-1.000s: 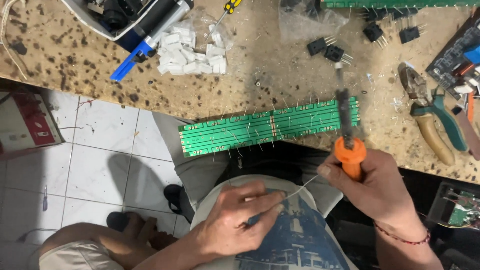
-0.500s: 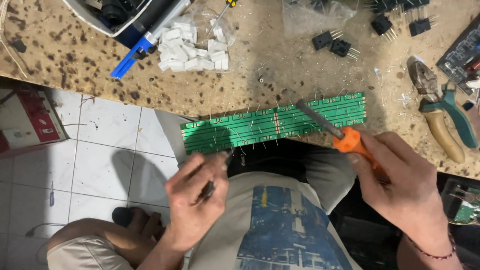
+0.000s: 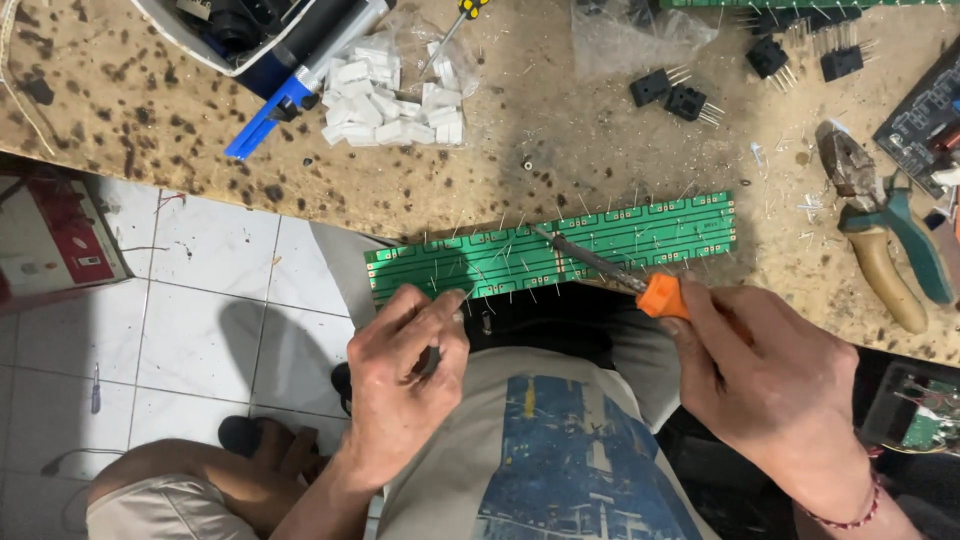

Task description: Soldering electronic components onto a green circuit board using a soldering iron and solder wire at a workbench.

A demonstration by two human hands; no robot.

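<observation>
The bench [image 3: 150, 110] looks like worn wood or board, matt and rough, speckled all over with dark burn spots. The circuit board [image 3: 640, 235] is glossy green laminate with thin bare metal leads poking up. The iron [image 3: 610, 270] has a dull grey metal shaft and a smooth orange plastic grip, held in the right hand [image 3: 775, 380]. The pliers [image 3: 880, 235] are tarnished metal with rubbery tan and teal handles. The white blocks [image 3: 390, 100] sit in a clear, shiny plastic bag. The floor tiles [image 3: 190, 330] are glazed white, scuffed. The shirt [image 3: 560, 460] is soft cloth.
</observation>
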